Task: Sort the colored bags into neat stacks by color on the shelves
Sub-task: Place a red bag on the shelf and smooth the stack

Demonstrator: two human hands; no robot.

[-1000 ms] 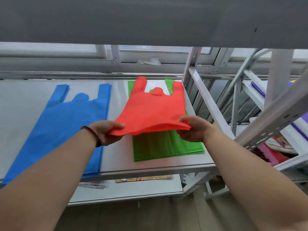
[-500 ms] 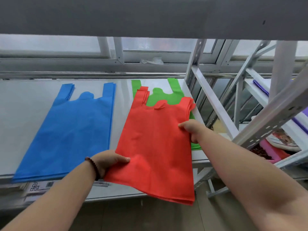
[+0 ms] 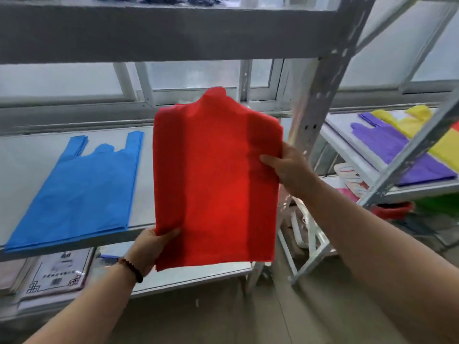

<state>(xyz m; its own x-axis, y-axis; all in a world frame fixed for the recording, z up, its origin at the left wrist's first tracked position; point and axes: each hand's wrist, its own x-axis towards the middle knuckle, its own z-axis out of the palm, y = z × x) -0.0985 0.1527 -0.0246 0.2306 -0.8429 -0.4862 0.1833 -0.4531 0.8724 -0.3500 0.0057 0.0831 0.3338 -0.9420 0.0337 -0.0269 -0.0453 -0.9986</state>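
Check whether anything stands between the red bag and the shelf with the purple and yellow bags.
Yes. The grey upright post of the rack stands between the red bag, held in both hands, and the right-hand shelf. A slanted brace crosses that shelf's front.

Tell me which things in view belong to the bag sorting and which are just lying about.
Part of the job:
red bag, held up by the left hand and right hand
blue stack on the shelf
purple stack and yellow stack on the right-hand shelf

Lying about:
printed paper packets on the lower shelf
mixed clutter under the right-hand shelf
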